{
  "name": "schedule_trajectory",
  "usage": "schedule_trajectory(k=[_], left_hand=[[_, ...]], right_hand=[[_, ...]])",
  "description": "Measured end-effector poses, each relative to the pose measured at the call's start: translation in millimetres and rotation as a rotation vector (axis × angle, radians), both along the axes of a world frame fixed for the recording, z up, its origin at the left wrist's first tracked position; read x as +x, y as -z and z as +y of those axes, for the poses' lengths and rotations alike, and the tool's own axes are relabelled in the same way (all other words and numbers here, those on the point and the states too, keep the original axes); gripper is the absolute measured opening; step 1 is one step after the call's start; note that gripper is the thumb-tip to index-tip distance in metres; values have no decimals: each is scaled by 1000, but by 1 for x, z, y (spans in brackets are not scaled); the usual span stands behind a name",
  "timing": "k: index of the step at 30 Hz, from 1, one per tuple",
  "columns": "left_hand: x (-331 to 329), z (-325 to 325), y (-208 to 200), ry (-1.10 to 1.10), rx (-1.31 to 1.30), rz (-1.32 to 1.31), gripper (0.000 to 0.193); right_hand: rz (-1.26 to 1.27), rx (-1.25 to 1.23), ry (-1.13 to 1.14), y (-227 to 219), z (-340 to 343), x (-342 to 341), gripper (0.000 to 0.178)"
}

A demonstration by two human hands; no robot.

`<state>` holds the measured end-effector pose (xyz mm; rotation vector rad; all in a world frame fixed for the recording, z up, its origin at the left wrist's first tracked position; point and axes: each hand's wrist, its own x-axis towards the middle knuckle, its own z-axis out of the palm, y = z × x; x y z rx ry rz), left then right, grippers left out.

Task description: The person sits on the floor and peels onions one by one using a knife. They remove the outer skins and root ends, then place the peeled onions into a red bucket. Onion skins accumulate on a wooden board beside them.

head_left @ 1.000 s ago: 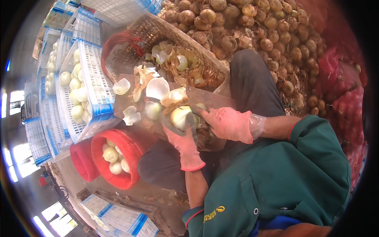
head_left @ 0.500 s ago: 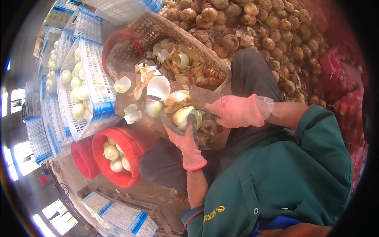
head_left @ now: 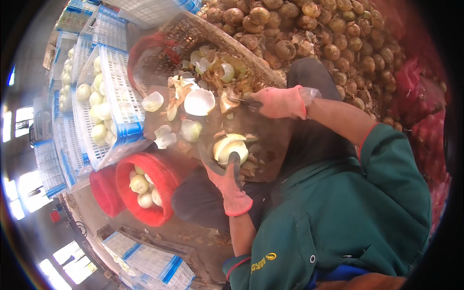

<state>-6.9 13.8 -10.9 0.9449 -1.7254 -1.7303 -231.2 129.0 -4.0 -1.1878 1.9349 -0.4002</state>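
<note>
I am holding a half-peeled onion (head_left: 231,149) in my left hand (head_left: 227,181), its gloved fingers curled around it from below, just above the brown desk (head_left: 270,140) across my lap; my right hand (head_left: 282,102) is lifted well apart, fingers closed tight on a small knife (head_left: 244,101); I judge the blade should be coming in shallow, catching only the dry skin, while I am turning the bulb; counting: one onion in hand, about four peeled pieces lying on the desk, about four peeled onions in the red basket (head_left: 162,212), roughly ten in the white crate (head_left: 121,96), and the unpeeled heap (head_left: 319,29) is too many to count.
</note>
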Motion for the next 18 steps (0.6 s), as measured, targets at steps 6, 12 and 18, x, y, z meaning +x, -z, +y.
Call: schedule_trajectory(k=[6,12,18], left_hand=[[-15,2,-19,-69,189,42,79],[-25,3,-20,-84,157,-52,72],[-19,0,-7,-104,160,-28,81]], right_hand=[[-251,-153,217,-72,20,26,49],[187,-448,-109,-29,55,69,61],[316,-307,-264,-24,53,67,65]])
